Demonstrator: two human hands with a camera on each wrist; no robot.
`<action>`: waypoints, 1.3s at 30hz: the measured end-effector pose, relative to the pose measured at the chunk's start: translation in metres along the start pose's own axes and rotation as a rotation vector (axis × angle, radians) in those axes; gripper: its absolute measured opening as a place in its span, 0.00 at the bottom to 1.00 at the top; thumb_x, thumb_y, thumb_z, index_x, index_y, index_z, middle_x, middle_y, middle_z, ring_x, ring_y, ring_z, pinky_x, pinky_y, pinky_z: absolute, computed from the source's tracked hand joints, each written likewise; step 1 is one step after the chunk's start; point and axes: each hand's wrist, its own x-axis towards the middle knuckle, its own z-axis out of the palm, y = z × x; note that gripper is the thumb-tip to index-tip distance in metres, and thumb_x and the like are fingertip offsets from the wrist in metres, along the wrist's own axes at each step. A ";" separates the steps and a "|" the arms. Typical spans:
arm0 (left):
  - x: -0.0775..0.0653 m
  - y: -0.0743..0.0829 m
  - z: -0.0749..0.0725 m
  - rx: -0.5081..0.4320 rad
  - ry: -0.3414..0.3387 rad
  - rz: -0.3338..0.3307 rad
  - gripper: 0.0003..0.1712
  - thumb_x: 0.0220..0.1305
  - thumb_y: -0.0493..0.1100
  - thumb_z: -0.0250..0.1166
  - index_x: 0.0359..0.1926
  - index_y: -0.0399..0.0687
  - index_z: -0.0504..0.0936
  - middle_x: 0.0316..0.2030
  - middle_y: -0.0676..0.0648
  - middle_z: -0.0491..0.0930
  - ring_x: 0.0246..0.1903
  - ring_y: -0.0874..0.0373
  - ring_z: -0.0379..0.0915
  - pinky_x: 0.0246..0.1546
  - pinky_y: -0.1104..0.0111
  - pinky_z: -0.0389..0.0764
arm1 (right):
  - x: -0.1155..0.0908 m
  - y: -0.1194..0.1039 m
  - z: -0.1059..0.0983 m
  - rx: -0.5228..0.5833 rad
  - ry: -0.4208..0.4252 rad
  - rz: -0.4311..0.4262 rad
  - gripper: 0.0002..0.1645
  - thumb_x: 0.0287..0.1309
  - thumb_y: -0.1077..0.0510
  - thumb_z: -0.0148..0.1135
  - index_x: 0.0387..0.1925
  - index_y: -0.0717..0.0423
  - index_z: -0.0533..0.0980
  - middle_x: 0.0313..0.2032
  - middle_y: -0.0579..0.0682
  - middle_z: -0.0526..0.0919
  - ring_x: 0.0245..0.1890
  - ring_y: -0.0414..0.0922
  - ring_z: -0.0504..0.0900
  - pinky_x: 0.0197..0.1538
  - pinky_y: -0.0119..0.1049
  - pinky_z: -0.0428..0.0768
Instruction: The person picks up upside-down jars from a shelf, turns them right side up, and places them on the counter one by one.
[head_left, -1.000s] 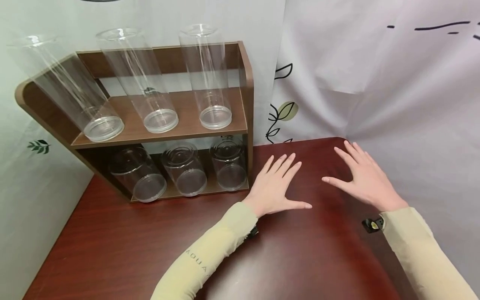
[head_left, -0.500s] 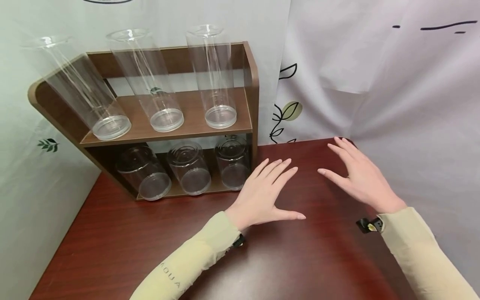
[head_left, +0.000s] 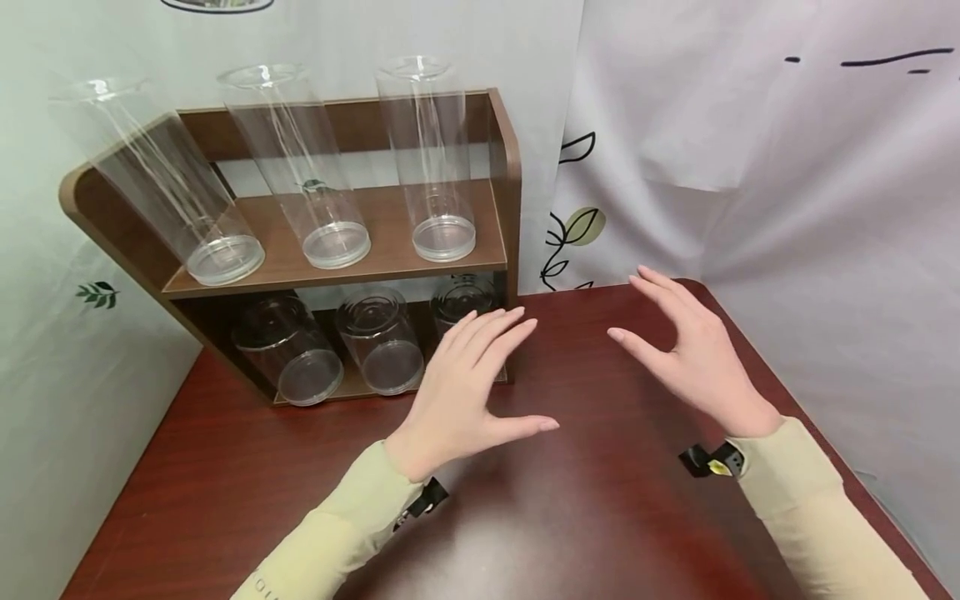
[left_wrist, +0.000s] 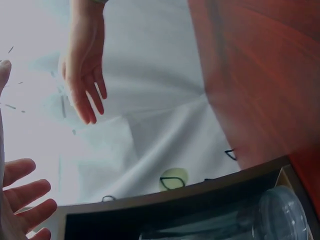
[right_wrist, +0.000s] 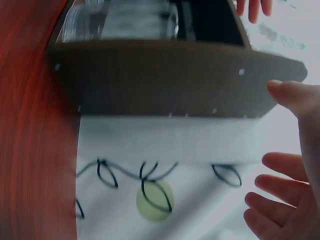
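Hovering over the bench (head_left: 600,517), thumbs (head_left: 525,427) apart from fingers (head_left: 508,343), the right hand (head_left: 701,362) and left hand (head_left: 453,392) hold nothing, the left nearer the rack's (head_left: 512,208) lower jars (head_left: 390,367), which look light, stiff, slippery and best gripped round their sides

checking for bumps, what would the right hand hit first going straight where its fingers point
Probably the hanging cloth behind the table, near the printed leaf; the right hand seems to point past the shelf, though depth is unclear.
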 end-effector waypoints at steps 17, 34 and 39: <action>-0.003 0.004 -0.042 -0.094 0.249 -0.054 0.43 0.56 0.56 0.77 0.67 0.39 0.74 0.66 0.44 0.74 0.64 0.44 0.69 0.66 0.50 0.65 | 0.029 -0.041 0.031 0.188 0.128 -0.108 0.39 0.53 0.56 0.79 0.67 0.48 0.76 0.62 0.43 0.79 0.62 0.44 0.77 0.64 0.38 0.73; 0.021 -0.008 -0.080 -0.069 0.458 -0.093 0.42 0.65 0.60 0.69 0.65 0.31 0.74 0.63 0.39 0.76 0.63 0.44 0.69 0.64 0.52 0.69 | 0.078 -0.111 0.039 0.518 0.167 0.016 0.28 0.58 0.67 0.74 0.60 0.64 0.79 0.58 0.58 0.82 0.55 0.46 0.83 0.58 0.38 0.80; 0.038 -0.015 -0.086 -0.085 0.506 -0.086 0.40 0.61 0.54 0.73 0.64 0.29 0.73 0.64 0.39 0.75 0.65 0.45 0.68 0.66 0.52 0.67 | 0.091 -0.118 0.046 0.694 0.167 0.107 0.32 0.58 0.68 0.72 0.64 0.65 0.76 0.58 0.57 0.82 0.56 0.48 0.83 0.59 0.40 0.80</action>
